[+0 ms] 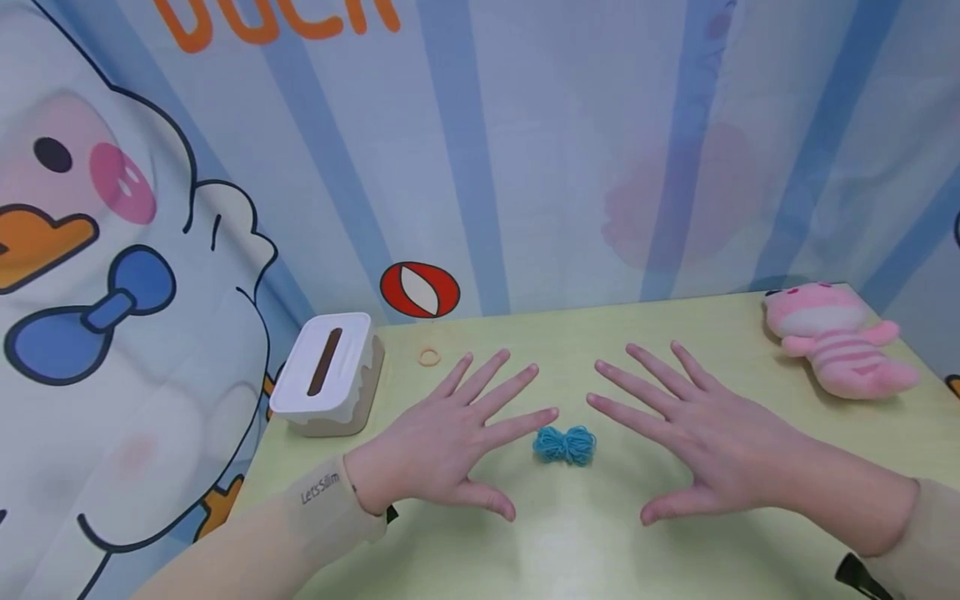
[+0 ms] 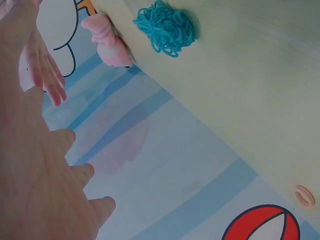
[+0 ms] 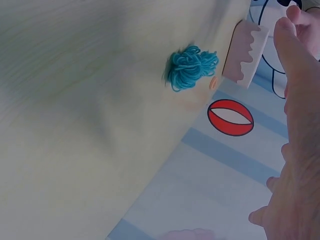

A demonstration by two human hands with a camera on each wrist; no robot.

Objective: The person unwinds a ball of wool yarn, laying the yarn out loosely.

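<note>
The yarn (image 1: 564, 447) lies on the desk (image 1: 570, 550), with the left hand (image 1: 442, 442) at its nine o'clock and the right hand (image 1: 708, 437) at its three; both hold nothing, fingers spread apart. The ring (image 1: 429, 364) sits at ten o'clock from the yarn. Handling it well would likely mean pinching its narrow middle lightly from twelve and six o'clock, clear of the loose end loops.

A pale table (image 1: 573, 546) carries blue yarn (image 1: 565, 447). From the yarn, in the head view, a box (image 1: 347, 387) stands past nine o'clock, a ring (image 1: 429, 365) lies near ten, a pink plush (image 1: 840, 343) past two.
</note>
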